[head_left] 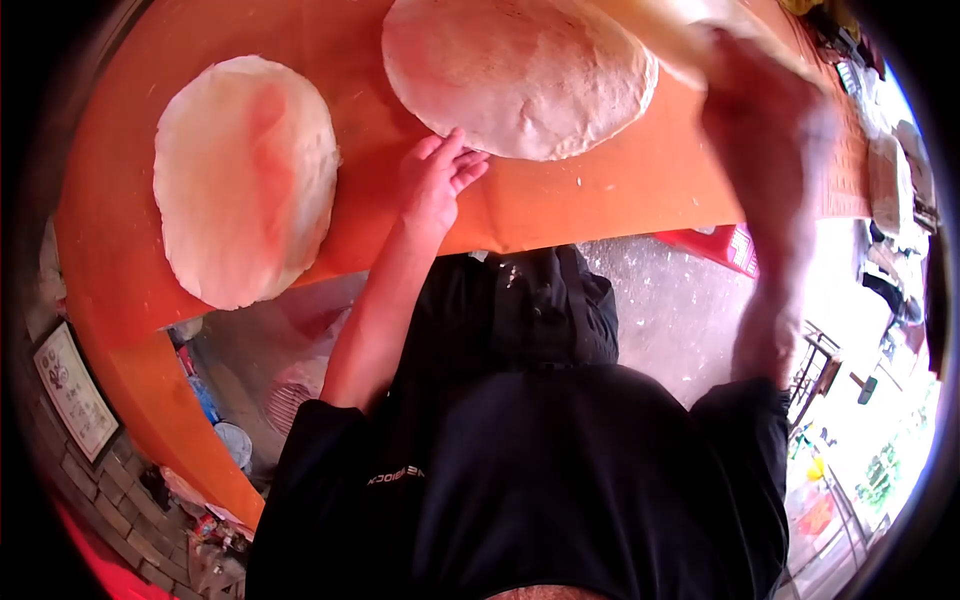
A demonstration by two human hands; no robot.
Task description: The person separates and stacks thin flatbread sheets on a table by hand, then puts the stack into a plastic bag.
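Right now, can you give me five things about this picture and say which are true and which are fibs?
1. An oval, pale, flat dough sheet lies on the orange tabletop. True.
2. The bare left hand grips a metal spoon. False: no spoon; its fingers are at the near edge of another wide, pale dough sheet.
3. The bare right hand looks blurred. True.
4. The short-sleeved shirt is white. False: it is black.
5. A dark-framed, pale rectangular sheet shows at the picture's left. True.
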